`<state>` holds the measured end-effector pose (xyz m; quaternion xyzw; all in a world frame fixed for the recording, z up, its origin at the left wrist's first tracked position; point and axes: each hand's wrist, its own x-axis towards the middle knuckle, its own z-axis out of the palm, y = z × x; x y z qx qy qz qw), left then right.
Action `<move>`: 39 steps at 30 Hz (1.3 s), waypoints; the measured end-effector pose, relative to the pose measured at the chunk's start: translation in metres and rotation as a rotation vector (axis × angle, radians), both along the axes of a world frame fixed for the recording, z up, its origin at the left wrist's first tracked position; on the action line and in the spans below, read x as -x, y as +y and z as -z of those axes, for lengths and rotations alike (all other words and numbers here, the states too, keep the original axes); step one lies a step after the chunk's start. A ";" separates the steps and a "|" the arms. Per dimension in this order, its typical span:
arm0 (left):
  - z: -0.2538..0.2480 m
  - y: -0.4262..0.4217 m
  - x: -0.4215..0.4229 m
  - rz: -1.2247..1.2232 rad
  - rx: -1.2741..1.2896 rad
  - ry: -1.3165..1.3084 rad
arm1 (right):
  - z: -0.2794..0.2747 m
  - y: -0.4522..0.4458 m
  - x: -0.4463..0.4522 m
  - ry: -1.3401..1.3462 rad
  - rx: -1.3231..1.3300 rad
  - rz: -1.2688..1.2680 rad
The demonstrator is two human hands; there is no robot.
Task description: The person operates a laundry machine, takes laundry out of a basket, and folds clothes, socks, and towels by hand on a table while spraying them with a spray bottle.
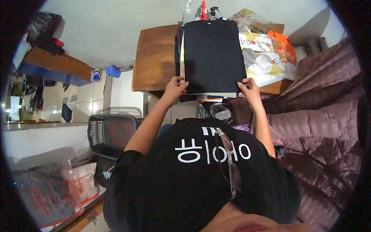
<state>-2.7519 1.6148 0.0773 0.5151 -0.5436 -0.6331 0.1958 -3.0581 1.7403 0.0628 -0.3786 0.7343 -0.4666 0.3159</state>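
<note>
At 8 o'clock in the view, plastic-wrapped packages lie low at the edge. At 9 o'clock a grey basket sits on the person's left, and at 10 o'clock there is a blue cup near the wall.

Toward 12 o'clock stands the wooden bench, which carries a stack of folded cloths with a black cloth lying flat on top; cream edges show beneath it. The left hand is at the black cloth's 7 o'clock corner, its fingers nearly closed, pinching the edge.

Beyond the far edge, at 12 o'clock, are a white bottle, a red bottle and a black-topped spray bottle.

The right hand is at the black cloth's 5 o'clock corner, its fingers likewise nearly closed on the edge. At 2 o'clock, flower-printed packages lie beside the stack with an orange item. At 3 o'clock hangs or lies purple striped fabric.
</note>
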 end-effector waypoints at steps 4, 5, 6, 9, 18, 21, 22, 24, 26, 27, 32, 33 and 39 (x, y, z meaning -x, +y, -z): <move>0.001 0.000 0.006 0.023 0.014 0.001 | -0.003 -0.002 -0.006 -0.114 -0.037 -0.020; 0.004 0.001 0.006 0.021 0.045 -0.003 | 0.002 -0.003 -0.006 -0.100 -0.025 0.005; 0.008 0.002 0.006 0.017 0.076 -0.007 | 0.005 -0.004 -0.006 -0.087 -0.013 0.029; 0.008 0.007 0.010 -0.040 0.054 0.076 | -0.017 -0.009 -0.019 -0.314 -0.021 0.091; -0.034 -0.048 0.010 -0.004 -0.750 0.858 | -0.088 -0.029 -0.010 -0.812 0.157 0.007; -0.057 -0.050 0.013 0.042 -0.662 0.857 | -0.081 -0.037 0.003 -0.842 0.186 -0.032; -0.055 -0.048 0.010 0.067 -0.612 0.785 | -0.079 -0.041 0.004 -0.851 0.214 -0.051; -0.036 -0.046 0.005 0.116 -0.509 0.638 | -0.076 -0.029 -0.002 -0.712 0.100 -0.109; -0.017 -0.031 0.009 0.048 -0.404 0.459 | -0.063 -0.022 -0.012 -0.688 0.021 -0.071; -0.004 -0.029 0.009 0.062 -0.373 0.401 | -0.038 -0.025 -0.001 -0.670 -0.023 -0.078; -0.001 -0.022 0.027 0.096 -0.047 0.172 | -0.018 -0.043 0.006 -0.554 -0.013 -0.113; 0.002 -0.026 0.032 0.074 0.023 0.117 | -0.015 -0.048 0.008 -0.494 -0.006 -0.142; -0.114 -0.061 0.023 -0.052 -0.260 0.811 | -0.142 -0.076 0.006 -0.573 0.092 -0.094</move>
